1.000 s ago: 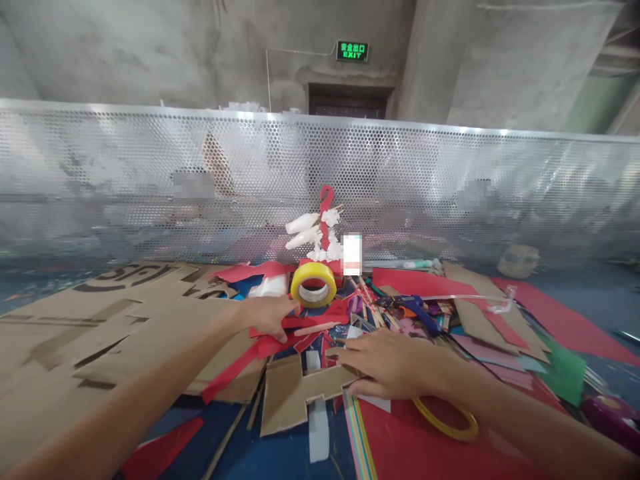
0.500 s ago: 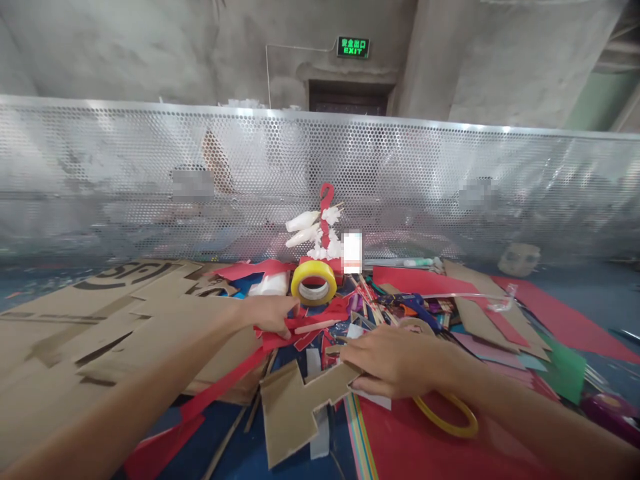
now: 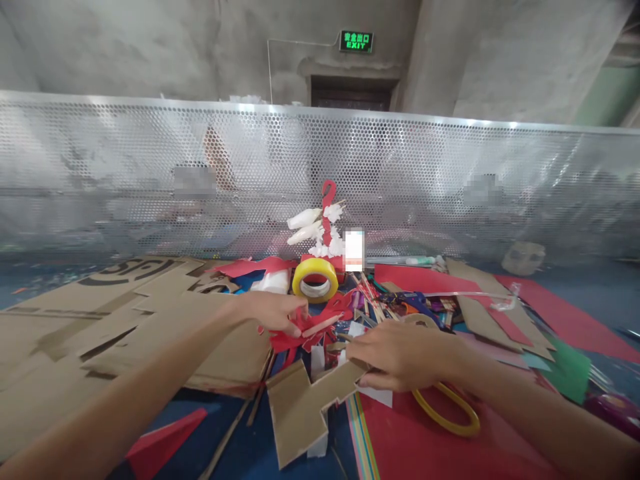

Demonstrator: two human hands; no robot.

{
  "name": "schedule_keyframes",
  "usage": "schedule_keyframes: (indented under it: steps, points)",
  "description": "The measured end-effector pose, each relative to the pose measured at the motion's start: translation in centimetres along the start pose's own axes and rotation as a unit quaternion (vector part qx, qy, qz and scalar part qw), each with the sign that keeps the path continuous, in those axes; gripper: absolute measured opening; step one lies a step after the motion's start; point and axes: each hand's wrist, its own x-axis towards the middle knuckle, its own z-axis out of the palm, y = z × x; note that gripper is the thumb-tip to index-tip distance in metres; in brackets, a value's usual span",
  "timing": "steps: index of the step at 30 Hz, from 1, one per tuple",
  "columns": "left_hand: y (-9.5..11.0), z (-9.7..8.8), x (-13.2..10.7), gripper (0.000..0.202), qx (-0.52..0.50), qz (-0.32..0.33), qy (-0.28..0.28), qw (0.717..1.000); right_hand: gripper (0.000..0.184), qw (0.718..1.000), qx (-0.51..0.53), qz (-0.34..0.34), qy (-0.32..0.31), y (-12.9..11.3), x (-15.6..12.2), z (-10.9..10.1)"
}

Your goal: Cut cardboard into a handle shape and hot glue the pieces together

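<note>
My left hand (image 3: 277, 312) has its fingers curled down on crumpled red paper scraps (image 3: 287, 341), a pale strip lying by the fingertips. Thumb and fingers of my right hand (image 3: 395, 353) grip the end of a notched piece of brown cardboard (image 3: 303, 410), which slants toward me over the blue table. White strips show behind the cardboard. Just beyond my left hand, a roll of clear tape with a yellow rim (image 3: 315, 280) stands on its edge. Under my right wrist are yellow-handled scissors (image 3: 445, 410); their blades are hidden.
Cardboard sheets (image 3: 170, 333) cover the left side. A stack of coloured paper (image 3: 425, 443) lies front right. Behind the tape stands a red and white craft piece (image 3: 327, 220), before a perforated metal screen (image 3: 250, 167). A blue glue gun (image 3: 423, 307) lies amid clutter.
The long red strip that trailed from my left hand toward the lower left has been drawn up into the red scraps. A separate red piece stays at lower left. My right hand keeps the cardboard.
</note>
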Motion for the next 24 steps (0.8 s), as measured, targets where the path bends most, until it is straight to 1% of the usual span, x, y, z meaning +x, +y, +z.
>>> schedule_keyframes:
  steps: [1,3,4,6,8,10,12,14,16,18,21,24]
  points:
    - [0.0,-0.6,-0.6,0.042,-0.007,0.002,-0.02,1.0,0.019,1.0,0.002,-0.001,0.002,0.0,0.0,0.0]
    - [-0.3,-1.9,-1.9,0.037,-0.019,0.011,-0.027,0.999,0.02,1.0,0.006,-0.002,0.006,0.1,-0.1,0.0]
    - [-0.7,-2.3,-2.4,0.032,-0.024,0.006,-0.023,0.999,0.019,1.0,0.007,-0.002,0.007,0.1,-0.1,0.1]
    - [-1.8,-2.8,-3.0,0.026,-0.008,-0.013,0.013,1.0,0.019,1.0,0.006,-0.003,0.009,0.1,-0.1,0.1]
    - [-3.3,-2.6,-3.0,0.025,0.019,-0.038,0.033,0.999,0.019,1.0,0.002,-0.005,0.012,0.1,-0.1,0.2]
    - [-4.8,-2.1,-2.6,0.026,0.038,-0.042,0.02,0.998,0.02,1.0,0.002,-0.005,0.011,0.1,0.0,0.2]
    - [-6.0,-1.6,-2.1,0.031,0.056,-0.031,0.021,0.998,0.02,1.0,0.005,-0.004,0.007,0.1,0.0,0.2]
    - [-6.8,-1.1,-1.6,0.039,0.065,-0.039,0.033,0.997,0.019,1.0,0.005,-0.002,0.002,0.1,0.0,0.2]
    - [-7.2,-0.7,-1.1,0.042,0.075,-0.056,0.035,0.995,0.019,1.0,0.004,0.001,-0.004,0.1,0.0,0.1]
    - [-7.4,-0.4,-0.8,0.042,0.089,-0.065,0.026,0.994,0.018,1.0,0.005,0.006,-0.008,0.0,0.0,0.1]
    - [-7.5,-0.1,-0.5,0.039,0.088,-0.052,0.035,0.994,0.017,1.0,0.008,0.009,-0.009,0.0,0.0,0.1]
    - [-7.5,-0.1,-0.6,0.037,0.058,-0.03,0.053,0.996,0.018,1.0,0.002,0.005,-0.006,0.0,0.0,0.2]
